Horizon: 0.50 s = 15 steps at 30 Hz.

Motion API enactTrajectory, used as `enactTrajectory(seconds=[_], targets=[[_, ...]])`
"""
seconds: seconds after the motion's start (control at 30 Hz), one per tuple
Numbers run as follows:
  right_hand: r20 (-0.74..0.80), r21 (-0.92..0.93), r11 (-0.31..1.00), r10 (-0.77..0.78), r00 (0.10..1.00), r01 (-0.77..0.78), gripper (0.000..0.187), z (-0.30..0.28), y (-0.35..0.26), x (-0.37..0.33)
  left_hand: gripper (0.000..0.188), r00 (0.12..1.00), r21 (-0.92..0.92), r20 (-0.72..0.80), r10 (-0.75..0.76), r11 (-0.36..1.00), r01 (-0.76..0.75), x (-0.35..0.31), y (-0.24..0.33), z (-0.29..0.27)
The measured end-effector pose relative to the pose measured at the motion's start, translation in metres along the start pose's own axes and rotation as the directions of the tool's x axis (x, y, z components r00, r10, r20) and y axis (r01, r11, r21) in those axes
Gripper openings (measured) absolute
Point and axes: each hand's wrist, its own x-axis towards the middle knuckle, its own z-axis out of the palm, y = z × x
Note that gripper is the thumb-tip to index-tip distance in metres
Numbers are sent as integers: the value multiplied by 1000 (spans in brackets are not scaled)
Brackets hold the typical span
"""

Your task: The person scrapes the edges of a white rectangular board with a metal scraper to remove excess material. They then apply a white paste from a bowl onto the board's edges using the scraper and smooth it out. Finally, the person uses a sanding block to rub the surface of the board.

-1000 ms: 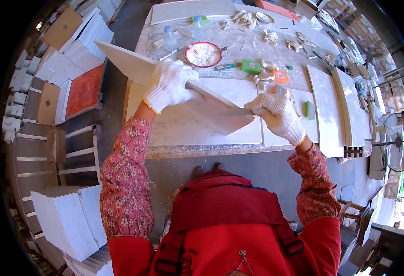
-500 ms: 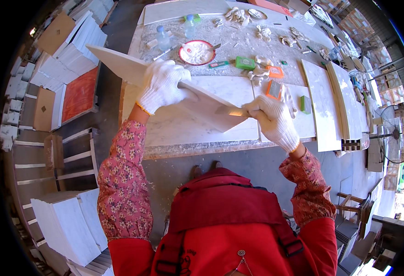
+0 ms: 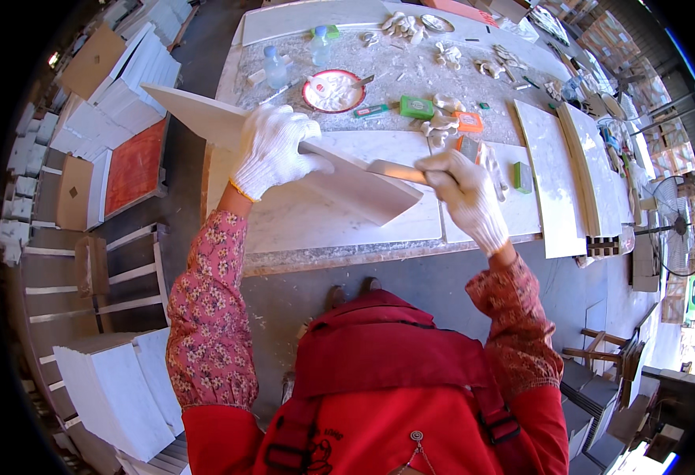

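Clasping a thin, pale, flat slab [image 3: 359,188], a left hand [image 3: 278,150] in a white knitted glove keeps it tilted, the grip closed over its upper edge, so that the slab reaches out to both sides of the fingers. A right hand [image 3: 467,194], gloved alike, has its grip wrapped around one end of a flat, tan, bar-shaped tool [image 3: 395,171]; the tool points leftward from that grip to the slab's upper edge, though whether the two touch cannot be told.

Below the left grip, a white, grey-veined marble slab [image 3: 296,228] lies flat on a dusty grey tabletop [image 3: 410,73]. Beyond the left grip and slightly right stands a red-rimmed white dish [image 3: 334,110] of white material; farther off, past the same grip, are two clear plastic bottles with blue caps [image 3: 274,70]. Beyond the right grip and to its left sits a bright green box [image 3: 416,108], with an orange block [image 3: 468,121] straight past that grip. Right of the right grip stands a small green block [image 3: 523,177], then long whitish slabs [image 3: 551,178]. Well left of the left grip, a flat red panel [image 3: 135,168] lies beside stacked white slabs.
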Motion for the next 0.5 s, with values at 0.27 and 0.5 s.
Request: enactTrajectory(seconds=[0.27, 0.5], targets=[[120, -93, 968, -223, 967, 235, 12, 15, -6, 29, 38, 997, -8, -75, 20, 1000, -20, -8, 0, -2], [185, -306, 890, -291, 939, 336, 10, -17, -19, -6, 37, 999, -23, -29, -18, 1000, 18, -11, 6, -8]])
